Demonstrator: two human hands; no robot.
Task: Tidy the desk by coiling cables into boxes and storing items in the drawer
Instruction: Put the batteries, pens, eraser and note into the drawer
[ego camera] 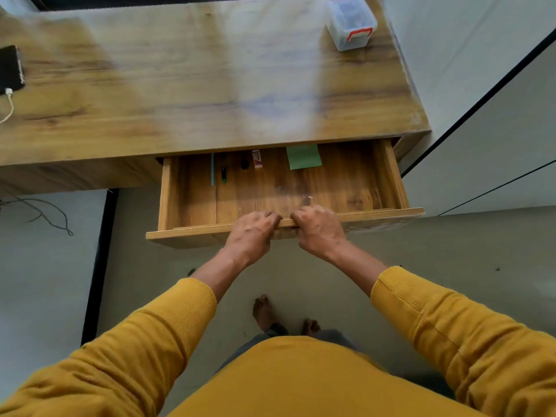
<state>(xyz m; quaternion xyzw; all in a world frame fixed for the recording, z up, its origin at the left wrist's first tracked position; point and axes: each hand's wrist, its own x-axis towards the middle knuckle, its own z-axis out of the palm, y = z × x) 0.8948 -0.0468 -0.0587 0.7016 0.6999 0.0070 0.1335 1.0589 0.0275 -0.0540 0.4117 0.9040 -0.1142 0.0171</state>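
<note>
Wooden and wide, the drawer (pixel 282 188) stands pulled well out from under the bench (pixel 186 85), and both hands are on its front panel (pixel 376 216). The left hand (pixel 251 233) and the right hand (pixel 317 228) sit side by side near the middle of the front edge, fingers curled over the top lip and gripping it. Whether the drawer is being drawn out or pushed shut cannot be told from this moment.

To do the step well, I would keep the two hands level and move them together, so the drawer runs straight on its slides and does not rack to one side. If it is going in, the fingers should come off the lip before the front meets the bench, or they may be pinched.

Inside, the stored things lie in a row along the back: a thin blue pen (pixel 212 170), a dark pen with a green tip (pixel 223 171), a small black item (pixel 245 164), a small white and red packet (pixel 256 159) and a green paper note (pixel 303 156). Most of the drawer floor in front of them is bare wood. A clear plastic box with a red clasp (pixel 350 21) stands on the far right corner of the bench, its contents too blurred to name.
</note>
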